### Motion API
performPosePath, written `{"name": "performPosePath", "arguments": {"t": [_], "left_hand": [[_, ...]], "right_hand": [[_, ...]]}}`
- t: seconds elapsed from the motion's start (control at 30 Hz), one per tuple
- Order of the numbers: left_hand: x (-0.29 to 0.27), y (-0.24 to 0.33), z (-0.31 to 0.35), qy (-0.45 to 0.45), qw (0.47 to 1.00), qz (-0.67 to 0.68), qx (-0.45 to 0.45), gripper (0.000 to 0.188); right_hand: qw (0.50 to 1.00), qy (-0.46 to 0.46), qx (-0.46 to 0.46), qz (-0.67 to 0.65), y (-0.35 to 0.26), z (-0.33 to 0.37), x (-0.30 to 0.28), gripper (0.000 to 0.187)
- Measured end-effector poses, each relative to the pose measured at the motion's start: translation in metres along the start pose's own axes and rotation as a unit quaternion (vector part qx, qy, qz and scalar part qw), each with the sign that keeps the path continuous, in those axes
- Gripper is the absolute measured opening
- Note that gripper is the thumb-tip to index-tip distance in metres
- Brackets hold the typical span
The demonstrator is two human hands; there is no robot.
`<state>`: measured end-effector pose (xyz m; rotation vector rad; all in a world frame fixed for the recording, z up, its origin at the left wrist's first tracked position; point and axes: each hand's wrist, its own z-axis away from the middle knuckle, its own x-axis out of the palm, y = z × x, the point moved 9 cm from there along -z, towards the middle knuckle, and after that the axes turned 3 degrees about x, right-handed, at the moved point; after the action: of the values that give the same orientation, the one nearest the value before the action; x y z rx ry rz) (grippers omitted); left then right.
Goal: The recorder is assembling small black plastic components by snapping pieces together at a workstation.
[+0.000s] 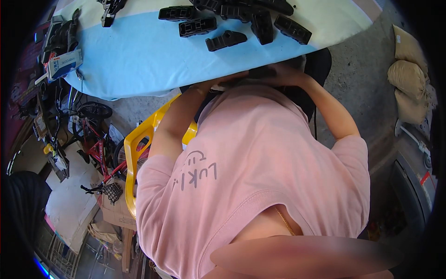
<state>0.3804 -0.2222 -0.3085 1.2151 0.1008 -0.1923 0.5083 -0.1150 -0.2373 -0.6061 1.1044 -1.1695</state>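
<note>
Both my forearms reach forward to my lap, at the near edge of the cloth-covered table (pixel 139 60). My left hand (pixel 225 80) lies partly in shadow just below that edge, its fingers mostly hidden. On the other side my right hand (pixel 285 75) is in deep shadow, and its fingers cannot be made out. Something dark sits between the two hands, too dim to name. Beyond them on the table lie several black moulded plastic parts, among them a small curved one (pixel 226 41), a ribbed block (pixel 198 27) and another block (pixel 292 30) to the right.
A black part (pixel 111 10) lies at the table's far left. Near the left corner are a blue-and-white packet (pixel 65 63) and dark gloves (pixel 62 37). I sit on a yellow chair (pixel 132 172). A red bicycle (pixel 97 153) stands left; tan sacks (pixel 409 76) lie on the right.
</note>
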Motion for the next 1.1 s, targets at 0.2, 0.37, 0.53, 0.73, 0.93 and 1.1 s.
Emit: {"name": "performPosePath", "arguments": {"t": [0.2,0.37,0.53,0.73,0.93,1.1], "left_hand": [[0.042,-0.007,-0.016,-0.11,0.963,-0.242,-0.034,0.04],[0.032,-0.106,-0.055,0.069,0.966,-0.245,0.041,0.049],[0.052,-0.044,-0.057,-0.05,0.903,-0.426,0.043,0.057],[-0.015,0.178,0.055,0.093,0.983,-0.157,0.001,0.051],[-0.019,0.188,0.054,0.096,0.995,0.029,0.007,0.045],[0.059,0.064,-0.006,-0.059,0.996,0.057,0.039,0.04]], "right_hand": [[0.97,-0.195,0.139,0.037,0.047,0.005,0.035,0.042],[0.975,0.21,0.074,0.017,0.031,-0.041,-0.013,0.026],[0.929,0.044,-0.195,0.312,-0.038,-0.011,0.035,0.022],[0.943,-0.181,0.119,0.251,0.067,-0.03,0.053,0.036],[0.959,-0.039,0.101,0.261,0.063,-0.046,0.062,0.034],[0.962,-0.226,-0.058,0.142,-0.15,0.029,-0.006,0.023]]}}
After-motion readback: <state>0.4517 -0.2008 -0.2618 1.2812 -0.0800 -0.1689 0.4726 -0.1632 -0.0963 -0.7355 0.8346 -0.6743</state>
